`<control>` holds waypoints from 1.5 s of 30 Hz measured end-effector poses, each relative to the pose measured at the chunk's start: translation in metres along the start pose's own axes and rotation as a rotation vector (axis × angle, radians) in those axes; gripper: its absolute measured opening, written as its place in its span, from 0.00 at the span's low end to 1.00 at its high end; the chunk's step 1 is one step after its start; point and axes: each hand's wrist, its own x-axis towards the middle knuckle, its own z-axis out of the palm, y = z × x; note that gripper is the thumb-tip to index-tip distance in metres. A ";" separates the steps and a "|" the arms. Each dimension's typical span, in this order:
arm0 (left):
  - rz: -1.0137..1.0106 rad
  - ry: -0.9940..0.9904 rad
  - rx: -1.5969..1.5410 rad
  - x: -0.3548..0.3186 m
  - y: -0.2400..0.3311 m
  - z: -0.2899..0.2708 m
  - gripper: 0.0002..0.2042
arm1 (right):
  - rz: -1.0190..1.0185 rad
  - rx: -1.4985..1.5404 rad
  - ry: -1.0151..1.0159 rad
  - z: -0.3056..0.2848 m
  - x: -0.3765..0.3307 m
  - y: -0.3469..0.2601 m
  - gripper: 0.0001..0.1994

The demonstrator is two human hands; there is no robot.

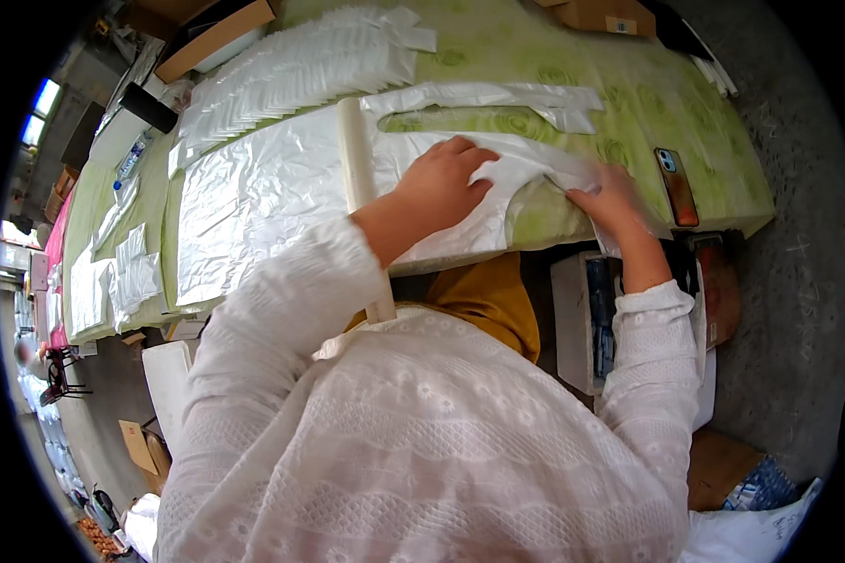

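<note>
A white plastic carrier bag point(263, 188) with cut-out handles lies flat across the table in front of me; whether it is one bag or a stack I cannot tell. My left hand point(444, 180) rests on its handle end, fingers bent and somewhat apart. Farther right, my right hand point(615, 202) has thumb and fingers closed on the end of the nearer handle point(545, 164), its fingers slightly blurred. A pale tube or rod point(355, 155) runs across the bag, left of my left hand, and its near end reaches toward my lap.
Many white bags point(300, 70) lie fanned in overlapping rows at the far left. A green patterned cloth point(620, 84) covers the table. A phone point(676, 188) lies near the right edge. Cardboard boxes point(218, 39) stand at the back; a bin point(577, 324) stands below the near edge.
</note>
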 end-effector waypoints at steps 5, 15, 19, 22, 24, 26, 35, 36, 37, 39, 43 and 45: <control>0.031 0.039 0.065 0.024 -0.023 0.069 0.21 | 0.030 -0.023 0.025 -0.004 -0.008 -0.016 0.27; -0.060 -0.370 0.346 0.026 -0.004 0.051 0.24 | -0.383 0.282 0.184 0.064 -0.007 -0.080 0.14; -0.095 -0.163 -0.025 0.020 -0.007 0.061 0.20 | -0.208 0.150 0.317 0.079 0.048 -0.066 0.17; -0.124 -0.209 -0.002 0.024 -0.008 0.059 0.18 | -0.222 0.102 0.181 0.066 0.043 -0.092 0.18; -0.059 -0.164 0.099 0.023 -0.017 0.077 0.18 | -0.366 0.147 0.142 0.070 0.019 -0.105 0.18; -0.071 -0.235 0.309 0.027 -0.008 0.076 0.20 | -0.277 0.073 0.142 0.063 0.027 -0.096 0.17; -0.347 -0.753 0.135 0.046 0.018 0.023 0.25 | -0.352 -0.094 0.127 0.064 0.052 -0.057 0.14; -0.313 -0.631 0.145 0.039 0.015 0.028 0.25 | -0.358 -0.102 0.087 0.056 0.054 -0.046 0.14; -0.267 -0.502 0.151 0.032 0.007 0.038 0.24 | -0.265 -0.213 0.103 0.045 0.069 -0.038 0.14; -0.114 -0.192 0.163 0.016 -0.008 0.060 0.21 | -0.238 -0.187 0.211 0.046 0.076 -0.034 0.13; -0.295 -0.478 0.136 0.033 0.010 0.042 0.22 | -0.359 -0.042 0.184 0.072 0.035 -0.073 0.12; -0.413 -0.729 0.116 0.047 0.019 0.026 0.24 | -0.343 -0.010 0.165 0.069 0.034 -0.074 0.13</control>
